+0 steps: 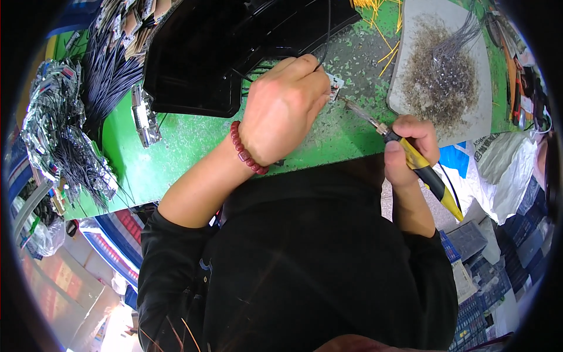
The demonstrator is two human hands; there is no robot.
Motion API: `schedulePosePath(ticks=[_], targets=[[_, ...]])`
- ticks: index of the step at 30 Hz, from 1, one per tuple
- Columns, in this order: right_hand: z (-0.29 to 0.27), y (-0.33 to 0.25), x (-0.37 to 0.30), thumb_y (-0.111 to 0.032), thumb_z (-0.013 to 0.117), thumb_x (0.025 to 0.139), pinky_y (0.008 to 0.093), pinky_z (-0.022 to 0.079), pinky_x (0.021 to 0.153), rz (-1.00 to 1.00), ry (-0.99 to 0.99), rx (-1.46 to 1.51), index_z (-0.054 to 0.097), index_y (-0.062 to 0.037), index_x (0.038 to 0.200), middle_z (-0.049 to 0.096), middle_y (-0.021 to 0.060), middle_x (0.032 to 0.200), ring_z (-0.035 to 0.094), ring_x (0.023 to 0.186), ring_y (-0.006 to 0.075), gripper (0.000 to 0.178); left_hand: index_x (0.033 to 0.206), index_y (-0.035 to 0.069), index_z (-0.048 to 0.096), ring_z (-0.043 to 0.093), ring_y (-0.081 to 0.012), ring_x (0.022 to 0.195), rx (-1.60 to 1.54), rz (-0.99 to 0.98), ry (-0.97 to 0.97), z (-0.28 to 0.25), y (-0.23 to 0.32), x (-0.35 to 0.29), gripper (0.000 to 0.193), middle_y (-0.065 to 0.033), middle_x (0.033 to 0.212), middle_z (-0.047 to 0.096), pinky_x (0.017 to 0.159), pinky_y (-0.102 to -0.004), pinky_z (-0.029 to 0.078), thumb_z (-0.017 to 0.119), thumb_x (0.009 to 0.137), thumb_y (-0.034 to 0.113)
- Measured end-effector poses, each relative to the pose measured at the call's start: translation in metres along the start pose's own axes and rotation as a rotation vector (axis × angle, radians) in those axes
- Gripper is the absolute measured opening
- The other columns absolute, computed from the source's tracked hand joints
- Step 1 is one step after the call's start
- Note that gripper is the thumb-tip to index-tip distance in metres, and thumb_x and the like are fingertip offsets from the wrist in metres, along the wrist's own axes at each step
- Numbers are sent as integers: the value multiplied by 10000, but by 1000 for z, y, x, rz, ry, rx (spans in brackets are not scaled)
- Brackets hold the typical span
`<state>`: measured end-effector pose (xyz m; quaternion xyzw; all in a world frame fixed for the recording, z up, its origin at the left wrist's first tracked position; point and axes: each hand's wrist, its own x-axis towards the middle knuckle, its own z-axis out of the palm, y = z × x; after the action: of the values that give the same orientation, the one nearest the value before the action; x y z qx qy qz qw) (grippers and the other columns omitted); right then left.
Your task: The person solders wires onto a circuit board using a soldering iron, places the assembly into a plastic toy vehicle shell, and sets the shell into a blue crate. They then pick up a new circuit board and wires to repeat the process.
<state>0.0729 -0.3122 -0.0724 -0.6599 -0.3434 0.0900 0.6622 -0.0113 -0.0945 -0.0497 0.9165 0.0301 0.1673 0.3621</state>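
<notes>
My left hand (287,105), with a dark red bead bracelet at the wrist, is closed above the table. Its fingers are bunched, and what they pinch is hidden from view. Just past the fingertips a small pale circuit board (335,87) shows in part. A thin black wire (329,29) runs down from the top to the fingers. In my right hand (413,149) is a yellow and black soldering iron (413,157), its tip pointing left at the board's edge. Behind my left hand stands a large glossy black plastic housing (193,64).
Bundles of dark wires (114,76) and silvery metal parts (64,117) crowd the left of the worn green table (170,176). A grey board (404,100) with dark crumbs and fine leads lies to the right. Yellow wires (387,53) lie at the back; hand tools (516,88) line the right edge.
</notes>
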Motion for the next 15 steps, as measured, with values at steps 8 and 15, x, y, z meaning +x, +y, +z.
schedulePosePath(ticks=[8,15], targets=[[-2,3,-1,-124,717,815,249,381,594,23,-10,28,547,-10,958,579,93,824,490,666,110,250,785,33,618,598,-288,774,18,3,1,3,-2,-1,117,-83,834,582,663,-366,495,712,724,-1],[-4,4,-1,-107,719,796,242,367,551,24,-40,11,553,-6,950,583,84,786,481,618,99,248,789,37,602,596,-283,772,89,41,40,8,0,-2,123,-91,855,579,655,-375,503,706,724,25]])
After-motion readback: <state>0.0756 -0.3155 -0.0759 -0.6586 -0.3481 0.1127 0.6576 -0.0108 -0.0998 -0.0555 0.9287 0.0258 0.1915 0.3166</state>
